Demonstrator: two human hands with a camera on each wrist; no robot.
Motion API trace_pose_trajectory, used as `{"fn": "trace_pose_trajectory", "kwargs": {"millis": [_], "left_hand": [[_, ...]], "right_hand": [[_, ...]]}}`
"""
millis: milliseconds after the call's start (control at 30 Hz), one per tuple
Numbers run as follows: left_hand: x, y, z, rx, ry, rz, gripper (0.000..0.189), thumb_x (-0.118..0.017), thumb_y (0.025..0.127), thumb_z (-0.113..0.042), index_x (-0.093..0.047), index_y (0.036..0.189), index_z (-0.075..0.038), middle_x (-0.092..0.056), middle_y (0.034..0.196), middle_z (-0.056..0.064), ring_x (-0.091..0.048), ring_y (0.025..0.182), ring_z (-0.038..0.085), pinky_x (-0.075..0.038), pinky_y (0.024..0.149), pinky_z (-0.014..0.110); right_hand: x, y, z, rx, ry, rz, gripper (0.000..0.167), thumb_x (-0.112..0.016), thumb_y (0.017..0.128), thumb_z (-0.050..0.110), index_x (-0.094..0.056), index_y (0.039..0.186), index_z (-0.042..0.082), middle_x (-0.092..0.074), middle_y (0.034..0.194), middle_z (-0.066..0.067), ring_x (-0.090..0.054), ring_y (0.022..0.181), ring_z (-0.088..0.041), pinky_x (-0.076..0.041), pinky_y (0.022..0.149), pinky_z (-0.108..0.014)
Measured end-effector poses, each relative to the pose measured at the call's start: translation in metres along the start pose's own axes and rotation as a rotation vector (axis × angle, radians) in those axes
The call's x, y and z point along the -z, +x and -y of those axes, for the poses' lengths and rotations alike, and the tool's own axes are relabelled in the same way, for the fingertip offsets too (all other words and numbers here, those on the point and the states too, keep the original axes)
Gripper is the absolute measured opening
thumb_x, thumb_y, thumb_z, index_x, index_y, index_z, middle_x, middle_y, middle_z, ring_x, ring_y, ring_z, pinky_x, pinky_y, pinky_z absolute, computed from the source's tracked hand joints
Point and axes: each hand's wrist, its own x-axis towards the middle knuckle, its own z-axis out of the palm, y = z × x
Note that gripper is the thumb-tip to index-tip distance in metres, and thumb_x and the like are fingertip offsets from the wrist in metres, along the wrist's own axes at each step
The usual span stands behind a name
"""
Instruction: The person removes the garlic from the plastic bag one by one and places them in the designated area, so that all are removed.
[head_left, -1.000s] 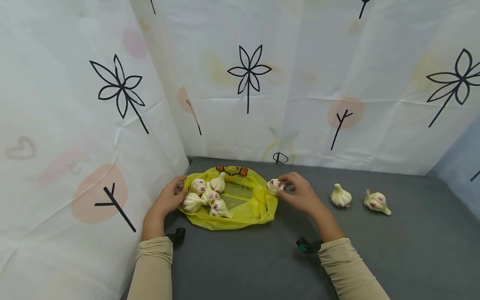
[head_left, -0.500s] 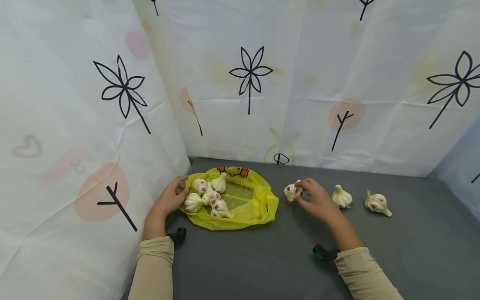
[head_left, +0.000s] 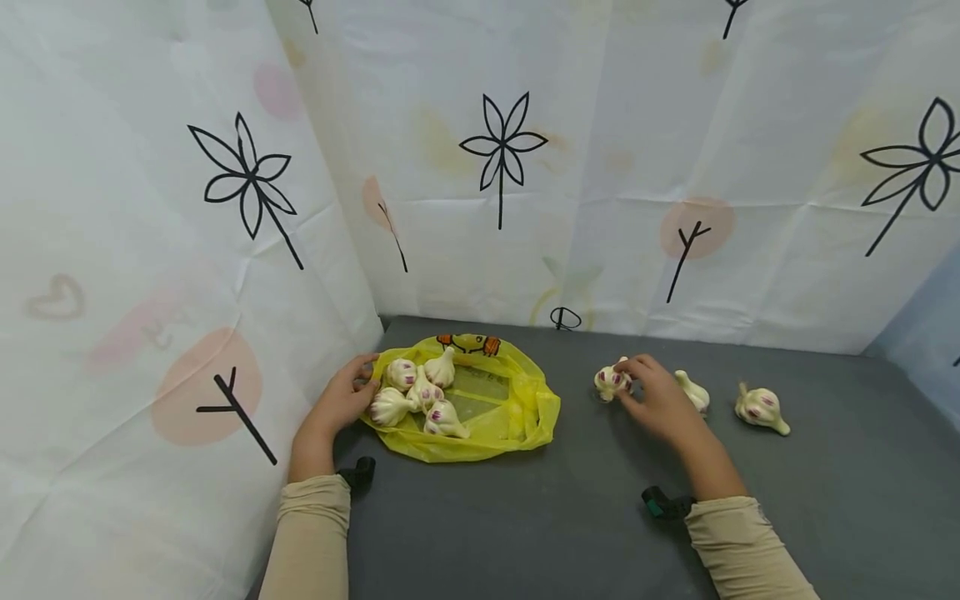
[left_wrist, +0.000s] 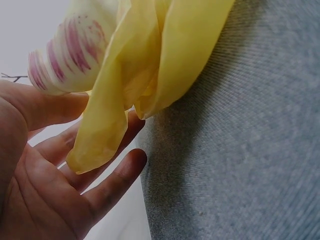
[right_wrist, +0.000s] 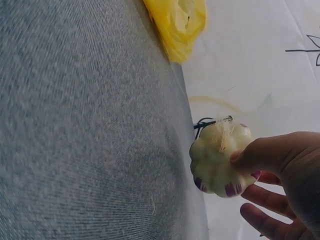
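My right hand (head_left: 662, 402) pinches a garlic bulb (head_left: 609, 382) above the grey table, between the bag and two other bulbs. In the right wrist view the thumb presses on the root side of this purple-streaked white bulb (right_wrist: 216, 162), with fingers behind it. A yellow plastic bag (head_left: 542, 417) lies spread at left centre, its mouth open upward. Several garlic bulbs (head_left: 390, 407) sit together in its left part. My left hand (head_left: 342, 398) holds the bag's left edge. In the left wrist view a fold of yellow plastic (left_wrist: 102, 135) passes between thumb and fingers.
To the right lie two more garlic bulbs, one (head_left: 693, 393) partly hidden behind my right hand and another (head_left: 761, 410) farther right. The grey table (head_left: 495, 533) ends against patterned white cloth (head_left: 615, 275) at the back and left.
My right hand has carried the garlic bulb rightward from the bag's right rim, toward the two loose bulbs. The left hand stays at the bag's left edge.
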Motion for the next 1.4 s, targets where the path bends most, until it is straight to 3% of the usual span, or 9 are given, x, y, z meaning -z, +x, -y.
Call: {"fn": "trace_pose_trajectory", "kwargs": {"millis": [367, 667, 1100, 1400], "left_hand": [[0.0009, 0.0015, -0.0007, -0.008, -0.002, -0.006, 0.055, -0.053, 0.11, -0.012, -0.039, 0.163, -0.006, -0.054, 0.143, 0.033, -0.065, 0.123, 0.045, -0.056, 0.093, 0.048], [0.0006, 0.0005, -0.0012, 0.004, -0.004, 0.002, 0.056, -0.053, 0.111, -0.013, -0.038, 0.164, -0.007, -0.053, 0.146, 0.033, -0.063, 0.128, 0.047, -0.056, 0.096, 0.052], [-0.0005, 0.0007, 0.0028, 0.006, 0.014, 0.004, 0.055, -0.051, 0.111, -0.014, -0.037, 0.164, -0.008, -0.052, 0.147, 0.034, -0.062, 0.127, 0.048, -0.055, 0.095, 0.051], [-0.0003, 0.0007, 0.001, 0.0, 0.003, 0.005, 0.055, -0.051, 0.111, -0.012, -0.037, 0.164, -0.006, -0.052, 0.146, 0.034, -0.064, 0.123, 0.046, -0.056, 0.088, 0.042]], "right_hand": [[0.0041, -0.001, -0.0051, -0.037, -0.023, 0.057, 0.034, -0.077, 0.088, -0.009, -0.069, 0.121, -0.006, -0.065, 0.119, -0.024, -0.067, 0.105, -0.04, -0.055, 0.086, -0.054], [0.0055, -0.0011, -0.0087, -0.066, -0.047, 0.075, 0.031, -0.069, 0.088, -0.012, -0.068, 0.118, -0.004, -0.064, 0.118, -0.024, -0.065, 0.099, -0.037, -0.052, 0.08, -0.051], [0.001, -0.0019, -0.0035, -0.161, -0.059, 0.072, 0.021, -0.078, 0.097, 0.019, -0.068, 0.108, 0.004, -0.063, 0.107, -0.016, -0.058, 0.087, -0.026, -0.048, 0.075, -0.046], [0.0004, -0.0014, -0.007, -0.147, -0.063, 0.06, 0.027, -0.076, 0.095, 0.014, -0.069, 0.115, -0.001, -0.066, 0.115, -0.022, -0.061, 0.089, -0.03, -0.05, 0.077, -0.05]]}}
